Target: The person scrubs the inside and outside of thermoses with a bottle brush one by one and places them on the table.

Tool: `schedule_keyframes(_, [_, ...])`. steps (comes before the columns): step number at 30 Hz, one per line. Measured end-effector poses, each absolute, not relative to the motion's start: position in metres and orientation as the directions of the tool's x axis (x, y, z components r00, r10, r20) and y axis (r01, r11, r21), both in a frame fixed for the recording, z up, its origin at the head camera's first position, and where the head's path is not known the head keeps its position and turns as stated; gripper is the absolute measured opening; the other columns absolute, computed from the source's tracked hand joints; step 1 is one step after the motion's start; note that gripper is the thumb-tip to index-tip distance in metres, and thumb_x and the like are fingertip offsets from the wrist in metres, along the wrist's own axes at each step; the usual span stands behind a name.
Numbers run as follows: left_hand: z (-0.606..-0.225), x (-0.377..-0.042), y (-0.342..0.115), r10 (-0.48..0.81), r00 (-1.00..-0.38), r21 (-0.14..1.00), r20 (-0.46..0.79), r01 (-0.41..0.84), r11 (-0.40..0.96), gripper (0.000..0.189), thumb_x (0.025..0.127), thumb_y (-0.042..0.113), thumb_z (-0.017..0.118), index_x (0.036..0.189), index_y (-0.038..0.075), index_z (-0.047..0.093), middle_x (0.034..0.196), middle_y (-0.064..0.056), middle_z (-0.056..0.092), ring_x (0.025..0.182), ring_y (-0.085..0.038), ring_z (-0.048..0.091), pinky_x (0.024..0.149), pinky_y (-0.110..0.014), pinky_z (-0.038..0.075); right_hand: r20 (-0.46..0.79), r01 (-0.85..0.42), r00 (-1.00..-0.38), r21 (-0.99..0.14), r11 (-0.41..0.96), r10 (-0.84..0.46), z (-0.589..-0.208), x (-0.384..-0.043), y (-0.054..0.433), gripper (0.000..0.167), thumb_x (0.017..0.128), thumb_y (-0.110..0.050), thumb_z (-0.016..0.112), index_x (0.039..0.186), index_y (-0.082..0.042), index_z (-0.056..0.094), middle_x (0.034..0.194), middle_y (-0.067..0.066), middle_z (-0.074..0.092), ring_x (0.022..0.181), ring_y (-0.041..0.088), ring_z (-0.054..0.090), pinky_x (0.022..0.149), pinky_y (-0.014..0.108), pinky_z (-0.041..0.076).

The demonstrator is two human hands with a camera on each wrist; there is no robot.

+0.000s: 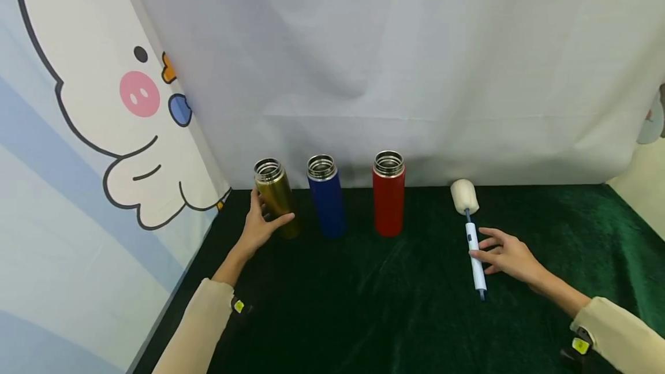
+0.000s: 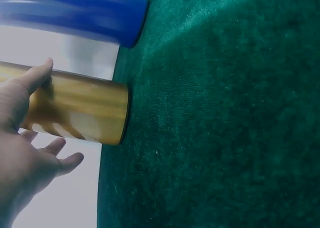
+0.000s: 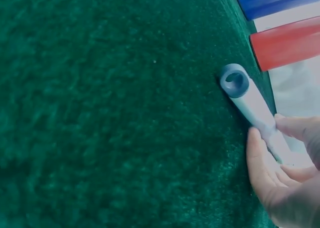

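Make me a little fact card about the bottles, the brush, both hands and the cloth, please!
Bottles: gold bottle, blue bottle, red bottle, left to right; all lidless
Brush: white head, pale handle; right of the red bottle
Left hand: at the gold bottle, thumb across its front; can't tell if gripping
Right hand: at the brush's handle; can't tell if gripping
Cloth: green

Soft light falls on my counter [image 1: 363, 310], dimmer at its left edge than its right. From my left wrist, glare streaks the blue bottle [image 2: 75, 13]; from my right, the white handle [image 3: 254, 109] looks washed out.
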State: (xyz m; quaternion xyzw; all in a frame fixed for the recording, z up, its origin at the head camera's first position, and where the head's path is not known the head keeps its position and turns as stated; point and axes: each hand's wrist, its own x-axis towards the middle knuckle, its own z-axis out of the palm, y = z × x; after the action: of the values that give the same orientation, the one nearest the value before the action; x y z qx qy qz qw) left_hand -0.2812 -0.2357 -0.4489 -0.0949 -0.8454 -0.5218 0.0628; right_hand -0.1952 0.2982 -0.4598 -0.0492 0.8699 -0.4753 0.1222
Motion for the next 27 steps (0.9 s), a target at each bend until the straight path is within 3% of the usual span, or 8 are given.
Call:
schedule_keyframes(4, [-0.449,-0.278,-0.237,0.069,-0.981,0.880,0.184,0.195,0.434,0.086,0.093,0.020,0.076,0.158,0.014,0.021,0.157,-0.021,0.037,0.146,-0.046,0.038,0.119,-0.064,0.033,-0.209,0.059,-0.952,-0.843,0.534,-0.226,-0.456,-0.195,0.296,0.075,0.102,-0.024,0.063,0.152,0.016,0.024,0.126,0.033,0.058,0.094,0.021,0.070,0.071,0.034,0.064])
schedule_keyframes(9, [-0.449,-0.268,-0.235,0.030,-0.978,0.872,0.204,0.196,0.449,0.083,0.089,0.019,0.081,0.154,0.012,0.030,0.153,-0.020,0.044,0.140,-0.045,0.046,0.116,-0.062,0.039,-0.249,0.078,-0.931,-0.851,0.520,-0.267,-0.451,-0.197,0.297,0.073,0.102,-0.019,0.062,0.149,0.021,0.023,0.121,0.028,0.064,0.095,0.022,0.070,0.073,0.036,0.064])
schedule_keyframes(20, [-0.438,-0.229,-0.219,0.143,-0.957,0.850,0.252,0.290,0.441,0.083,0.083,0.013,0.085,0.150,0.009,0.036,0.142,-0.020,0.054,0.131,-0.038,0.054,0.113,-0.060,0.043,-0.312,0.159,-0.903,-0.881,0.446,-0.295,-0.444,-0.204,0.303,0.067,0.105,-0.017,0.053,0.150,0.020,0.020,0.131,0.034,0.058,0.105,0.021,0.067,0.081,0.043,0.064])
schedule_keyframes(27, [-0.427,-0.207,-0.198,0.257,-0.927,0.846,0.272,0.358,0.395,0.088,0.083,0.011,0.085,0.155,0.011,0.034,0.148,-0.019,0.052,0.137,-0.040,0.051,0.114,-0.060,0.042,-0.259,0.134,-0.929,-0.902,0.410,-0.265,-0.438,-0.195,0.301,0.066,0.108,-0.022,0.045,0.153,0.016,0.015,0.135,0.036,0.054,0.100,0.011,0.067,0.082,0.039,0.063])
